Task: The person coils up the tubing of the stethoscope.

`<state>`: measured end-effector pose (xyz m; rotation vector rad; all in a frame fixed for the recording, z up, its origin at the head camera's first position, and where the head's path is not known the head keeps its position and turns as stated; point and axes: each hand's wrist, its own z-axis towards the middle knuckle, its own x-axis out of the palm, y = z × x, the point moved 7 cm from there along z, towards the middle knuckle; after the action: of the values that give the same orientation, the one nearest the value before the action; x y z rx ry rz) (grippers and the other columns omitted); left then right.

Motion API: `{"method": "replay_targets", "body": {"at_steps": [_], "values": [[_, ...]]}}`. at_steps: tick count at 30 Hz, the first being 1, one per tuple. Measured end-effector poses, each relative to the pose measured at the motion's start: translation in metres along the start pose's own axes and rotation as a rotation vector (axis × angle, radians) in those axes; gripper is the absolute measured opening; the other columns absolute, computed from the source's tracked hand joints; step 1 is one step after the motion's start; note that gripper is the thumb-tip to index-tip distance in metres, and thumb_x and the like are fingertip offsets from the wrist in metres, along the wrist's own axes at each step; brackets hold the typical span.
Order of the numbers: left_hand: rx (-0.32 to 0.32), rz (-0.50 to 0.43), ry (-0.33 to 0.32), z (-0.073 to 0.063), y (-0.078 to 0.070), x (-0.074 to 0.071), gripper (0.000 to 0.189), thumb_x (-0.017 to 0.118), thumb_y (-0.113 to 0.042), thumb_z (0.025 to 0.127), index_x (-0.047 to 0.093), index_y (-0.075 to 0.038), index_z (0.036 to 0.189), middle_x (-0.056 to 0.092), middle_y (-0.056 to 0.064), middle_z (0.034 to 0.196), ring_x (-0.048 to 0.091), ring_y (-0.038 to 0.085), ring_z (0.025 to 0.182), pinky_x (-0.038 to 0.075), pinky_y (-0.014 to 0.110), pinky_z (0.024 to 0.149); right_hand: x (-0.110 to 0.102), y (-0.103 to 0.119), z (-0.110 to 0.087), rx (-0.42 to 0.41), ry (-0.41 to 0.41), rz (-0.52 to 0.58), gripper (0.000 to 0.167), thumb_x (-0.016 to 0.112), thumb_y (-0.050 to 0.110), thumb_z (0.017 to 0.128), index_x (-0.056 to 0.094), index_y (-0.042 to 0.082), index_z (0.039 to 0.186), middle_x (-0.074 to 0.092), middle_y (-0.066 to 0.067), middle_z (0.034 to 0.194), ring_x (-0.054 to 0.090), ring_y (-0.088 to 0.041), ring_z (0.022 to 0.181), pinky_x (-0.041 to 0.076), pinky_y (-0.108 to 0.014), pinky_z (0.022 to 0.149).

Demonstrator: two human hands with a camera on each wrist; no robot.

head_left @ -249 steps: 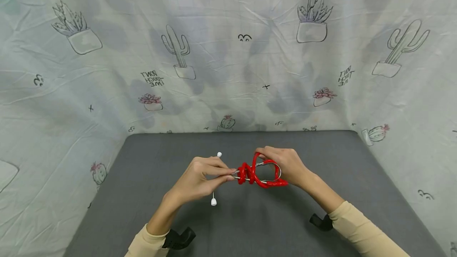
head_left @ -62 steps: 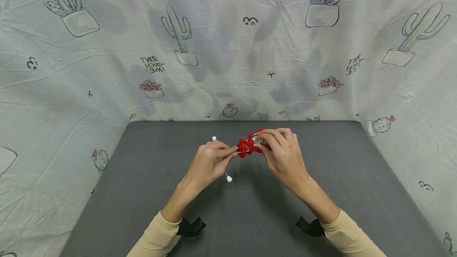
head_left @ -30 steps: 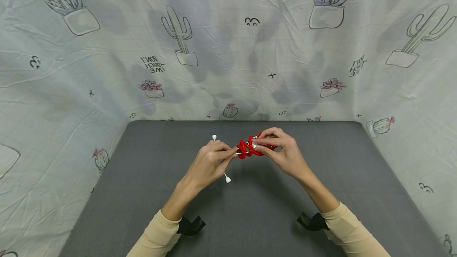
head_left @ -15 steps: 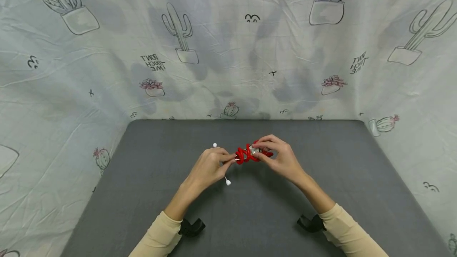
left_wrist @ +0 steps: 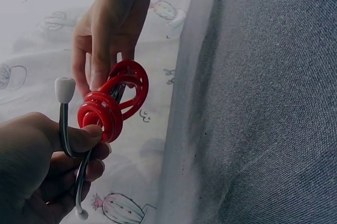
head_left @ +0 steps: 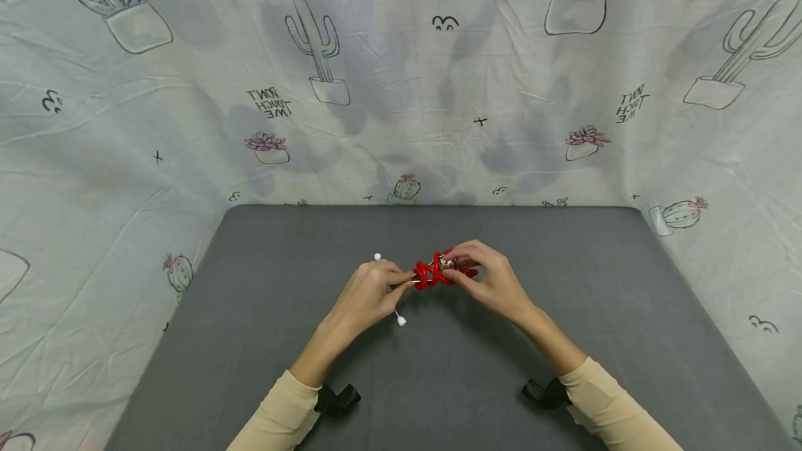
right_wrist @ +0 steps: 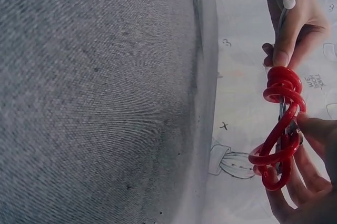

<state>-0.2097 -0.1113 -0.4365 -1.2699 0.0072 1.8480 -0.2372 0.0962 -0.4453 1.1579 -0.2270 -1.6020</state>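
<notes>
A stethoscope with red tubing (head_left: 421,275) is held up over the table between both hands. Its tube is wound in coils around the metal ear tubes, as the left wrist view shows on the red coils (left_wrist: 102,110). My left hand (head_left: 366,298) pinches the metal just beside these coils, and the white ear tips (head_left: 402,321) stick out past the fingers. At the other end, my right hand (head_left: 491,280) grips the silver chest piece (head_left: 447,264) between thumb and fingers. In the right wrist view, the red loop (right_wrist: 271,139) hangs by the right fingers, which partly hide the chest piece.
A grey cloth-covered table (head_left: 401,381) lies below the hands. Pale curtains (head_left: 388,75) printed with cacti rise behind and on both sides. Black wrist mounts (head_left: 338,400) sit by both cream sleeves (head_left: 278,406).
Earlier, my right hand held the far red loop, with a wide metal ring showing; now its fingers are on the chest piece. Within the last second both hands lowered slightly; my left keeps its pinch.
</notes>
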Motion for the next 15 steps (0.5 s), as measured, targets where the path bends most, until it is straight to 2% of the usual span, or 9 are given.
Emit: {"method": "replay_targets", "body": {"at_steps": [7,12,15], "values": [[-0.016,-0.001,0.013,-0.001,0.003,0.003,0.015,0.086,-0.006,0.092,0.087,-0.003,0.107,0.083,0.005,0.089,0.069,0.013,0.069,0.046,0.016,0.058,-0.001,-0.002,0.001,0.032,0.013,-0.010,0.026,0.088,0.007,0.091,0.078,0.008,0.114,0.076,-0.006,0.113,0.074,-0.020,0.093,0.066,-0.047,0.085],[-0.038,-0.005,0.035,-0.010,0.016,0.011,0.016,0.086,-0.004,0.091,0.087,-0.002,0.107,0.084,0.006,0.091,0.072,0.014,0.073,0.050,0.016,0.061,0.004,-0.013,-0.007,0.055,0.043,-0.004,0.024,0.086,0.007,0.093,0.077,0.004,0.115,0.077,-0.009,0.112,0.076,-0.029,0.097,0.066,-0.049,0.086],[-0.031,-0.014,0.048,-0.017,0.025,0.018,0.016,0.086,-0.004,0.092,0.087,-0.002,0.108,0.084,0.006,0.092,0.073,0.014,0.075,0.051,0.016,0.062,0.003,-0.022,-0.013,0.074,0.042,0.010,0.021,0.082,0.005,0.096,0.077,0.002,0.116,0.077,-0.010,0.112,0.077,-0.029,0.099,0.066,-0.048,0.086]]}}
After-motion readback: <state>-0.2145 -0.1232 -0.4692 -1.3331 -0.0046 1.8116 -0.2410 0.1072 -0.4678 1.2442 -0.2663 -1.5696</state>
